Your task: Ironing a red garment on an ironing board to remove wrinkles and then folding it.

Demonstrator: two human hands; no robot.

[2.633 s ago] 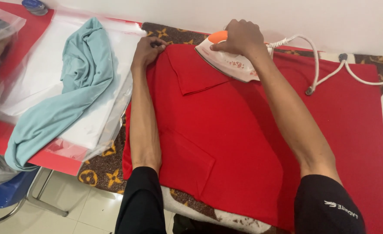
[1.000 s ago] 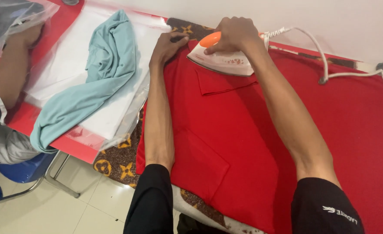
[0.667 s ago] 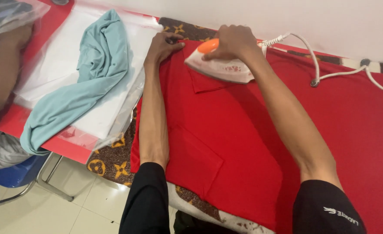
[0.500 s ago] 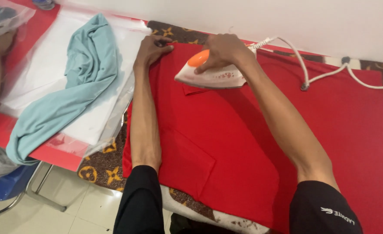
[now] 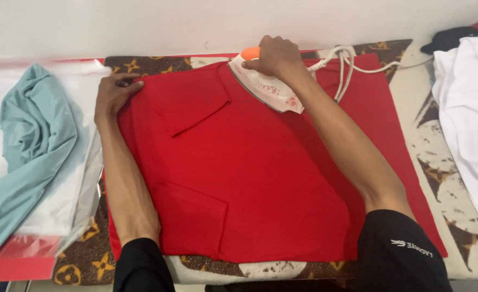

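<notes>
red garment [image 5: 260, 173] lies under both hands, iron [image 5: 266, 89] in right.

Right hand: your right hand [image 5: 274, 54] grips the orange handle of the white iron [image 5: 266, 89], which sits soleplate-down on the red garment [image 5: 260, 173] near its far edge.
Left hand: your left hand [image 5: 114, 92] presses flat on the garment's far left corner.
Cord: the white cord [image 5: 342, 67] loops just beside the iron (toward the wall).
Left side: a light blue cloth [image 5: 25, 151] lies on clear plastic bags [image 5: 68, 189].
Right side: a white cloth [image 5: 469, 119] lies on the patterned brown cover [image 5: 439, 178].
</notes>
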